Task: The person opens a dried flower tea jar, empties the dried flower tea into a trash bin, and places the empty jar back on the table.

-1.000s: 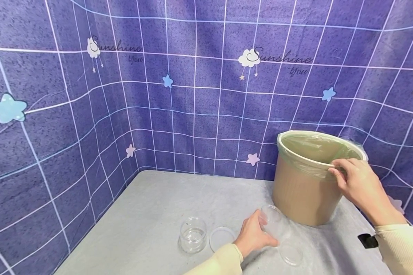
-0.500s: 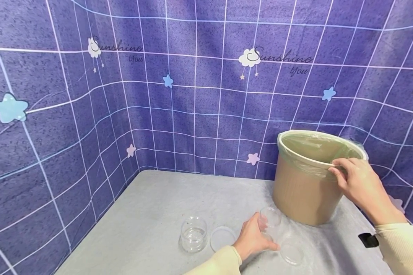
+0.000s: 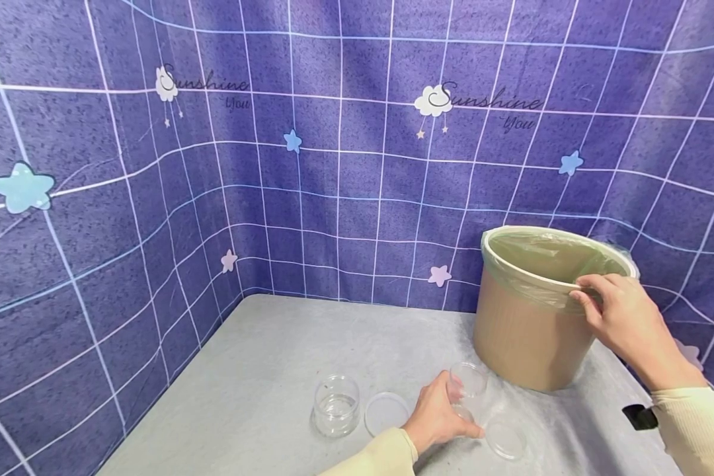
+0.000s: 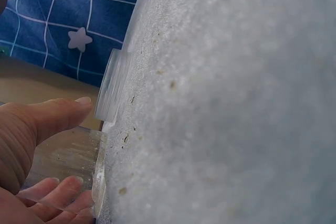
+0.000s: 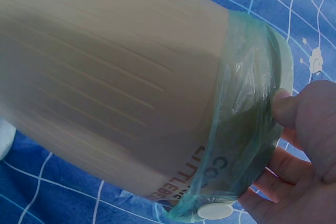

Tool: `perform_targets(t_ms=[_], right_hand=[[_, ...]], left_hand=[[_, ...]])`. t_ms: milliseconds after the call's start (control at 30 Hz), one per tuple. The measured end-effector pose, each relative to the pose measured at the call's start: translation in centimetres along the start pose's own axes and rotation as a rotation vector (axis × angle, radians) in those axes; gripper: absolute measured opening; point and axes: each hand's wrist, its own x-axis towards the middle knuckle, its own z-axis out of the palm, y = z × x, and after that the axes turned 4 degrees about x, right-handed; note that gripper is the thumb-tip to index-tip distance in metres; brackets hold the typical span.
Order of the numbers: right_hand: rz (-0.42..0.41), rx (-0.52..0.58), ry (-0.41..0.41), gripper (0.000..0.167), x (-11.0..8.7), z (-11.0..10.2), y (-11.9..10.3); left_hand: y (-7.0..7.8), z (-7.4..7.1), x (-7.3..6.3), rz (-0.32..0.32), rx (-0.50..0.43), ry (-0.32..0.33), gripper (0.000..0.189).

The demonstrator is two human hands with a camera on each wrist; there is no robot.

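Note:
My left hand (image 3: 437,413) is around a clear plastic jar (image 3: 471,382) that stands on the grey tabletop. In the left wrist view the jar (image 4: 68,153) lies between the thumb and the curled fingers. Just beyond the thumb tip rests a clear round lid (image 3: 507,440), flat on the table. My right hand (image 3: 625,314) grips the near rim of a beige trash can (image 3: 529,337), thumb outside and fingers over the edge. A thin green bag (image 5: 247,72) lines the can and is folded over its rim.
Left of my left hand stand a second clear jar (image 3: 336,408) and another flat lid (image 3: 387,413) on the grey tabletop (image 3: 309,337). A purple-blue curtain (image 3: 345,198) with a grid pattern closes off the back and sides.
The left hand has shifted very slightly toward me with the jar, which now stands more upright. My right hand keeps its hold on the can's rim.

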Motion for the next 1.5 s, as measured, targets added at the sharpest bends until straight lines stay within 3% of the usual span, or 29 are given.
perform_targets(t_ms=[533,900,1200,1500], right_hand=[[0.016,-0.001,-0.035,0.022,0.1,-0.2,0.1],[0.012,0.013,-0.043,0.022,0.2,-0.3,0.1],[0.064,0.018,-0.082,0.019,0.2,-0.6,0.2],[0.114,0.027,-0.097,0.018,0.3,-0.7,0.0]], left_hand=[[0.0,-0.4,-0.3,0.029,0.077,0.011,0.074],[0.5,-1.9,-0.6,0.025,0.166,0.001,0.088],[1.4,-4.5,-1.3,0.028,0.316,-0.062,0.112],[1.8,-8.9,-1.8,0.108,0.365,-0.056,0.095]])
